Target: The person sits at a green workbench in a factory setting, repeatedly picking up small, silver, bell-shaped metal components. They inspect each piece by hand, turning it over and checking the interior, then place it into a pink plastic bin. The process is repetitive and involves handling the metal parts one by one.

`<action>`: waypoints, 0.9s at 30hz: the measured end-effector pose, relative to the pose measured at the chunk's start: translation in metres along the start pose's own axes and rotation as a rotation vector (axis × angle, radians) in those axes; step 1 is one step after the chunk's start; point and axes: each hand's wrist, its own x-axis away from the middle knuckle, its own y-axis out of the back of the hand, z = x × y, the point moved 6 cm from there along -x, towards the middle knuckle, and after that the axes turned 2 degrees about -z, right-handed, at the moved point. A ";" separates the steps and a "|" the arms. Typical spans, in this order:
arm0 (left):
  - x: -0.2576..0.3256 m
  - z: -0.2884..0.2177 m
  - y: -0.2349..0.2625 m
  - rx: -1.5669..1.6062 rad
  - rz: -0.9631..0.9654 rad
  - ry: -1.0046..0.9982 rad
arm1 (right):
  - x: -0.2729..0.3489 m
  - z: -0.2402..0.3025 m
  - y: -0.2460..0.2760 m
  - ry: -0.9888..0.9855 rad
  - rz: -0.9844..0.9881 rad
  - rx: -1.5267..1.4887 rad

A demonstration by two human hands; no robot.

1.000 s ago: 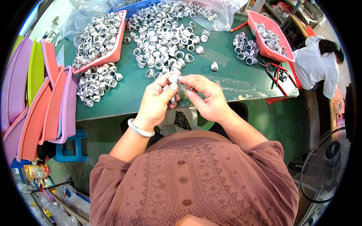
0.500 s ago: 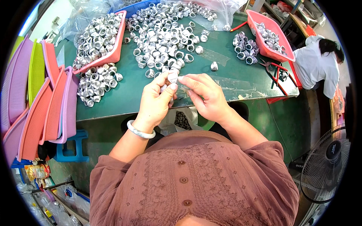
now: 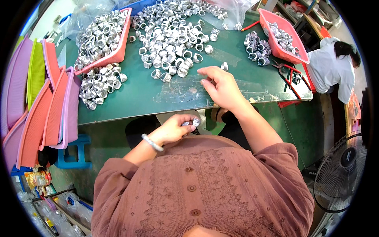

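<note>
Left hand (image 3: pixel 173 129) holds ring (image 3: pixel 195 122); right hand (image 3: pixel 222 87) on table (image 3: pixel 134 98)

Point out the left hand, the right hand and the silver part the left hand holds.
left hand (image 3: pixel 172 130), head view, on the back of the hand.
right hand (image 3: pixel 221 87), head view, on the back of the hand.
silver part (image 3: pixel 194 122), head view, its exposed end at the fingertips.

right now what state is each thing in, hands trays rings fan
left hand: closed on small silver rings, below table edge
right hand: open, fingers on green table
left pink tray: full of rings
right pink tray: partly filled
loose rings: heaped on table
fan: spinning or not, cannot tell
</note>
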 end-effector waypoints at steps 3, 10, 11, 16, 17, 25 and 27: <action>-0.044 0.057 0.010 -0.264 -0.069 0.123 | -0.015 -0.009 -0.008 -0.002 0.015 0.047; -0.120 0.149 0.045 -0.953 -0.388 0.037 | -0.040 -0.010 -0.026 0.015 0.125 0.199; -0.118 0.153 0.043 -0.970 -0.411 0.067 | -0.040 -0.010 -0.027 0.025 0.129 0.233; -0.130 0.186 0.054 -0.939 -0.381 0.047 | -0.046 -0.012 -0.034 0.038 0.160 0.318; -0.132 0.186 0.056 -0.942 -0.379 0.054 | -0.047 -0.012 -0.034 0.042 0.157 0.326; -0.125 0.175 0.062 -0.997 -0.391 0.098 | -0.048 -0.014 -0.033 0.052 0.115 0.273; -0.119 0.171 0.057 -0.985 -0.295 0.214 | -0.048 -0.018 -0.033 0.065 0.123 0.251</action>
